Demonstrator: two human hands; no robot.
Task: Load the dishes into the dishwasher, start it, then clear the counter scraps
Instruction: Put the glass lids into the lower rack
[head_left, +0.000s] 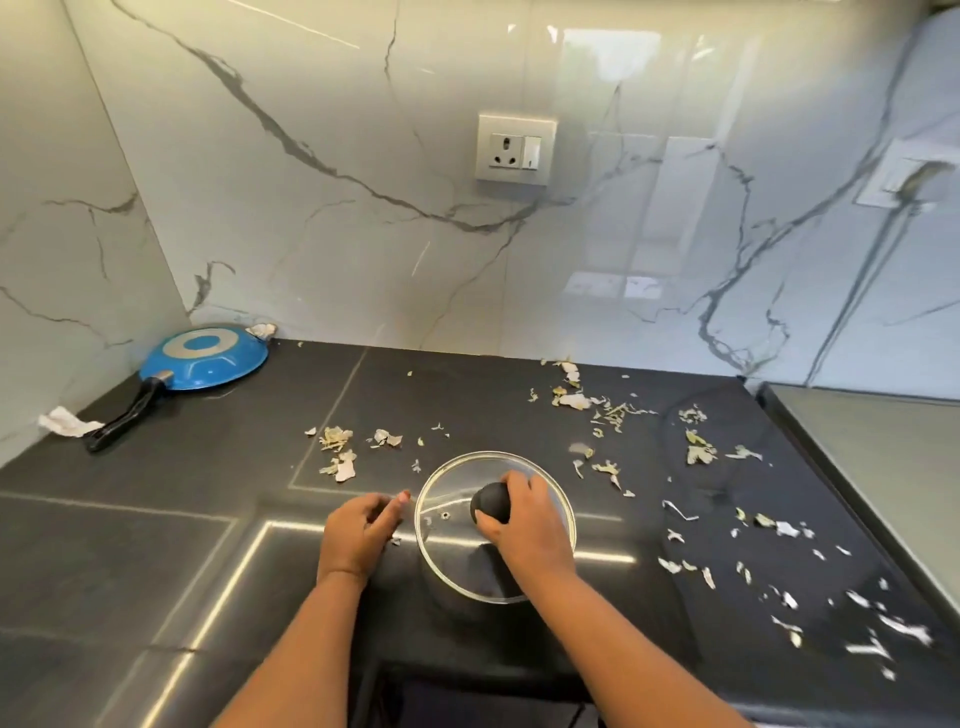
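Your right hand (524, 525) grips the black knob (491, 501) of the glass lid (452, 499), fingers curled over the top and thumb along the near side. The lid's rim looks slightly tilted; whether it rests flat on the counter or is raised off it, you cannot tell from here.

Your left hand (358, 530) sits just left of the lid's rim, fingers loosely bent, holding nothing that shows. A fingertip points toward the rim; contact unclear.

Surface: dark stone counter (156, 545) with thin light seams and a bright strip of reflected light running past both hands.

Scraps (574, 400), pale dry peels and bits, lie scattered. One small cluster sits beyond your left hand, a denser patch farther back right of centre, and a long trail runs down the right side toward the near edge.

Far left corner: blue frying pan (205, 358) upside down, black handle pointing toward you, a crumpled white scrap (67, 422) beside the handle's end.

Behind: glossy white marble-veined wall (311, 208) with a socket and switch plate (516, 149). At far right, a grey surface adjoins the counter.
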